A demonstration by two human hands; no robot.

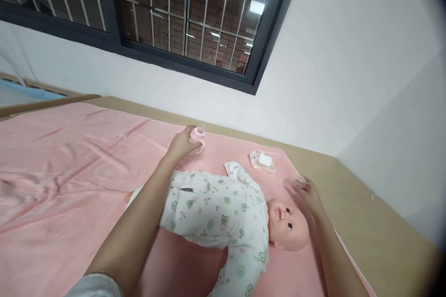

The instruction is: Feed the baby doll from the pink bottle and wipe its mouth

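My left hand (183, 143) is closed around a pink baby bottle (197, 137) with a clear teat on top, held upright near the back edge of the pink cloth. Between the fingers of my right hand (311, 193) is a small clear plastic cap (298, 182), slightly blurred. Below and between my arms a baby doll (223, 211) lies on its back in a white patterned outfit, its bare head toward the right. My left forearm crosses over the doll's lower body and hides part of it.
A small clear plastic packet (263, 161) with a white label lies beyond the doll. The pink cloth (87, 167), wrinkled at left, covers much of the wooden table (369, 213). Behind it rise a white wall (313, 79) and a barred window (195, 14).
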